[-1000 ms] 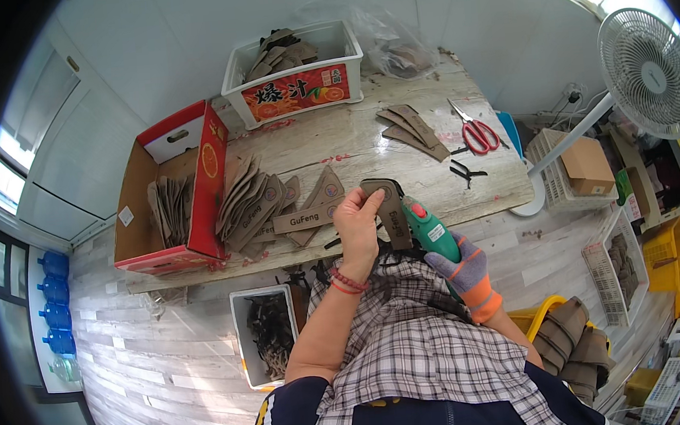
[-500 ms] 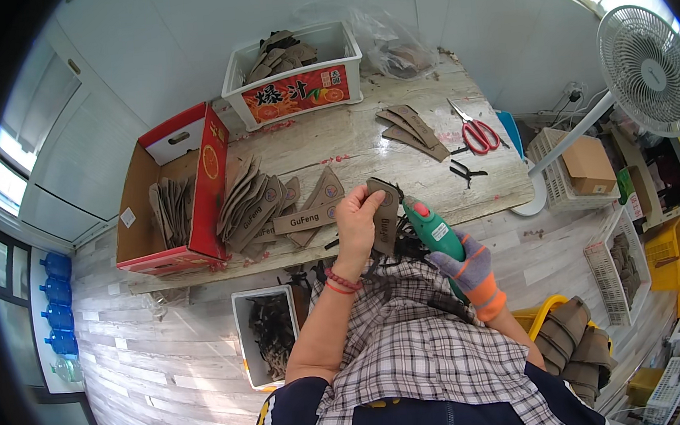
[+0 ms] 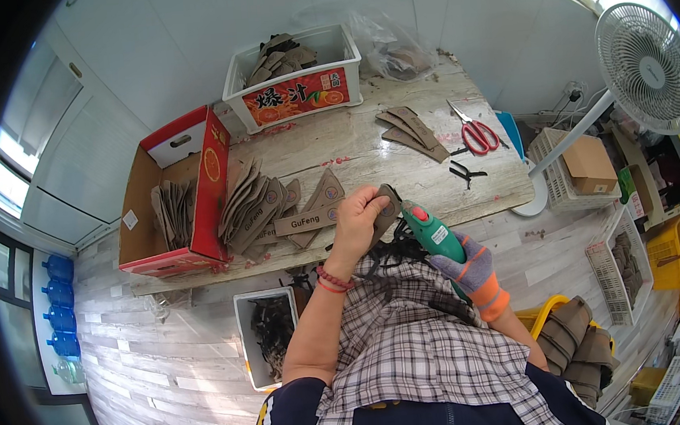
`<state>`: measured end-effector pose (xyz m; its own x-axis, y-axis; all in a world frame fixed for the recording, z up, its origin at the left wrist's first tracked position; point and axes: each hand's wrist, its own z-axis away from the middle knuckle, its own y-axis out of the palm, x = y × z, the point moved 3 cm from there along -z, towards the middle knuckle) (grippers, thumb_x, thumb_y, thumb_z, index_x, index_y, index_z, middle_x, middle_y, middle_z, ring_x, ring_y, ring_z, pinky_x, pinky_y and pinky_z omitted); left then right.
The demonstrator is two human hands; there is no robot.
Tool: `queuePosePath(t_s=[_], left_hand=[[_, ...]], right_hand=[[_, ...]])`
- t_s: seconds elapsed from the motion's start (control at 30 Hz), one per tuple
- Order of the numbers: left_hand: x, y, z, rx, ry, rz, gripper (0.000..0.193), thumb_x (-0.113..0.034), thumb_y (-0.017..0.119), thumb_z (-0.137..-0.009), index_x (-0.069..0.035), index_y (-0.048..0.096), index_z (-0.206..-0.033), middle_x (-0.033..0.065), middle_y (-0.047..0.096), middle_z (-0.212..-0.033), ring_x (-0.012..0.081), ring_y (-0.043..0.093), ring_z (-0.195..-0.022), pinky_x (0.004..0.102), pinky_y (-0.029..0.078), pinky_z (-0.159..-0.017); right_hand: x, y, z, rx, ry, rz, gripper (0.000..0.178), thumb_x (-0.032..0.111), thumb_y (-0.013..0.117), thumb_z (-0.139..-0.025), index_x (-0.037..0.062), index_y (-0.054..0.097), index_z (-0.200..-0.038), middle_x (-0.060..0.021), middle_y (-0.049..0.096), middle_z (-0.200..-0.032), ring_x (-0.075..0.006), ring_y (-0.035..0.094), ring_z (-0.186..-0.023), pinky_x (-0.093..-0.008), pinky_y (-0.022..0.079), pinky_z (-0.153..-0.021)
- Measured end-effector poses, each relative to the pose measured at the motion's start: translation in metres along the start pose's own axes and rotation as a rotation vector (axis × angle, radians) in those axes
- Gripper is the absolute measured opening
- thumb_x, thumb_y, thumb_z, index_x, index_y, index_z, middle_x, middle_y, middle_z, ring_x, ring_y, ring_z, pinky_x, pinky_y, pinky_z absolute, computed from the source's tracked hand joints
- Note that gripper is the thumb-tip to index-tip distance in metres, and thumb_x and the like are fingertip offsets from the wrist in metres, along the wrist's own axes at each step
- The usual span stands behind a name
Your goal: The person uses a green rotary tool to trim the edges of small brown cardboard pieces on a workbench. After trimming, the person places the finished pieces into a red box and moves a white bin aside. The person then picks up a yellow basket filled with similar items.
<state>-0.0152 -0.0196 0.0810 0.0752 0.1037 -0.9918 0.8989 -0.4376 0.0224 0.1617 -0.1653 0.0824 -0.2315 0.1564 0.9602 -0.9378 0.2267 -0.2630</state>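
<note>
My bare left hand (image 3: 358, 221) pinches a flat brown strip (image 3: 388, 207) with a rounded end, above the table's front edge. Against the strip's right side rests the dark tip of a green handheld electric cutter (image 3: 436, 235). My right hand (image 3: 467, 268), in a grey and orange glove, is wrapped round the cutter's body. Black trimmings (image 3: 399, 249) lie on the checked apron below the strip. Left of my left hand, a fanned stack of brown strips (image 3: 254, 211) sits on the table, with one printed strip (image 3: 305, 221) across its edge.
A red cardboard box (image 3: 213, 166) of strips stands at the table's left, and a white crate (image 3: 294, 40) of pieces behind. Red-handled scissors (image 3: 478, 136), black snips (image 3: 465, 174) and several strips (image 3: 414, 133) lie right. Below is a white bin (image 3: 244, 340) of black scraps.
The strip in my left hand has turned, its rounded end moving right and its lower end drawn in toward the palm. The green cutter has shifted only slightly.
</note>
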Motion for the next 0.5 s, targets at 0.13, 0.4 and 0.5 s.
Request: queuePosePath(t_s=[0.13,0.4,0.5], left_hand=[[0.005,-0.001,0.0,0.062,0.021,-0.003,0.01,-0.007,0.057,-0.088,0.002,0.06,-0.086,-0.0027,0.053,-0.074,0.0054,0.046,-0.069,0.0214,0.039,-0.063],[-0.014,-0.007,-0.003,0.216,-0.065,-0.155,0.015,-0.011,0.06,-0.083,0.004,0.059,-0.082,0.0055,0.053,-0.072,0.0128,0.051,-0.07,0.0271,0.042,-0.064],[-0.029,-0.011,-0.007,0.31,-0.014,-0.311,0.014,-0.011,0.06,-0.081,0.004,0.059,-0.08,0.007,0.055,-0.073,0.0163,0.053,-0.071,0.0279,0.043,-0.066]], right_hand=[[0.005,-0.001,0.0,0.009,-0.017,-0.003,0.05,0.024,0.08,-0.074,-0.0017,0.059,-0.112,-0.008,0.068,-0.086,-0.0109,0.062,-0.075,-0.0262,0.051,-0.067],[0.006,-0.008,-0.002,0.056,0.032,-0.066,0.053,0.024,0.08,-0.075,-0.0035,0.057,-0.114,-0.0077,0.068,-0.088,-0.0093,0.061,-0.076,-0.0249,0.05,-0.068],[0.006,-0.005,-0.004,0.053,0.004,-0.051,0.054,0.024,0.08,-0.075,-0.0038,0.057,-0.115,-0.0075,0.067,-0.089,-0.009,0.06,-0.077,-0.0246,0.05,-0.068]])
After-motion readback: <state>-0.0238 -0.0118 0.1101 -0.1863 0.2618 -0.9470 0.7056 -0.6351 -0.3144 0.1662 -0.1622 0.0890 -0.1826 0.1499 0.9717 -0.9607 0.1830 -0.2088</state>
